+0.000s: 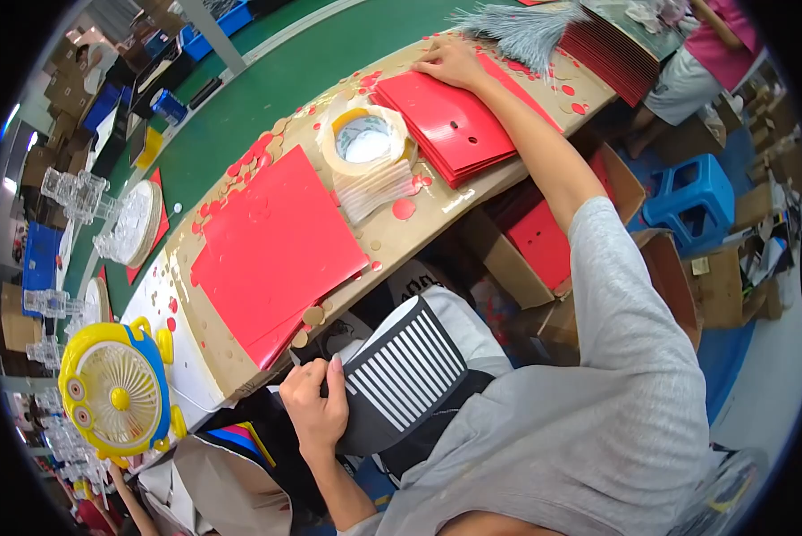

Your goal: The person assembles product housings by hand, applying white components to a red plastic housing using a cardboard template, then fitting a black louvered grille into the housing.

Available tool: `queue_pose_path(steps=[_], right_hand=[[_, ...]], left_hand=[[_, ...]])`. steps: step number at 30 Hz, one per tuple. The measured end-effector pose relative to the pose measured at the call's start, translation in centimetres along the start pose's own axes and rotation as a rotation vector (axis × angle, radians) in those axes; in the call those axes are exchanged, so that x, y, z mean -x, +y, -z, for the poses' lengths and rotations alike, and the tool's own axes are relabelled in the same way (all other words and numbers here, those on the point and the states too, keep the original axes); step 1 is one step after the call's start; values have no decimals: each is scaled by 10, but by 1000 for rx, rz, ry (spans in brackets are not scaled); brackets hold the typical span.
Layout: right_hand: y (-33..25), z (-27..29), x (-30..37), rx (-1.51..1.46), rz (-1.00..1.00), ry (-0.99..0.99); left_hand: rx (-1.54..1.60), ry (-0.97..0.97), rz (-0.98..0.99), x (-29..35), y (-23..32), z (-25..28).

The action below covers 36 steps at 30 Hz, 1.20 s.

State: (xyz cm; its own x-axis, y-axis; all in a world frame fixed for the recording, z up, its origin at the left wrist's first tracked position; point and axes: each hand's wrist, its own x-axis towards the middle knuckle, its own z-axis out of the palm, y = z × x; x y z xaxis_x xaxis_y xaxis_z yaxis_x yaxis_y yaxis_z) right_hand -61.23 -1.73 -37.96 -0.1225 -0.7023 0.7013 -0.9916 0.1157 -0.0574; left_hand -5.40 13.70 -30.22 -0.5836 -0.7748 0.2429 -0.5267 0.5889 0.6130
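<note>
My right hand (452, 64) lies on the far corner of a stack of red plastic sheets (459, 125), its fingers stretched out at the edge. Two dark holes show in the top sheet. My left hand (316, 399) is closed just off the table's near edge, thumb up and fingers curled; whatever it grips is hidden. It is beside a black panel with white stripes (410, 362) over my lap. Between the stack and more flat red sheets (280, 246) sits a roll of clear tape (365, 140), on a pile of pale strips (374, 189).
Loose red discs (256, 154) are scattered over the brown-covered table. A yellow fan (115, 393) stands at the left end. Grey wire ties (526, 31) lie at the far right. Below are a cardboard box (508, 255) holding red sheets and a blue stool (694, 201).
</note>
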Motion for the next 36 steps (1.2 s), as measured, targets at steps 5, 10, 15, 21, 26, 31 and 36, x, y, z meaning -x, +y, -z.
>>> queue_pose_path(steps=[5,10,15,21,26,31,36], right_hand=[[-23,24,-7,-60,-52,131],[-220,156,-10,-703,56,32],[-345,210,88,-1134,507,-267],[-382,216,121,-1047,431,-268],[-385,219,119,-1114,371,-389],[-388,219,106,-1297,302,-559],[-397,221,112,-1240,312,-389]], left_hand=[[29,77,159,5,-4,11],[242,208,308,7,-3,24],[353,270,364,12,-7,22],[342,345,317,16,2,29],[499,341,314,22,1,28],[732,332,343,22,-1,29],[964,335,419,22,-2,34]])
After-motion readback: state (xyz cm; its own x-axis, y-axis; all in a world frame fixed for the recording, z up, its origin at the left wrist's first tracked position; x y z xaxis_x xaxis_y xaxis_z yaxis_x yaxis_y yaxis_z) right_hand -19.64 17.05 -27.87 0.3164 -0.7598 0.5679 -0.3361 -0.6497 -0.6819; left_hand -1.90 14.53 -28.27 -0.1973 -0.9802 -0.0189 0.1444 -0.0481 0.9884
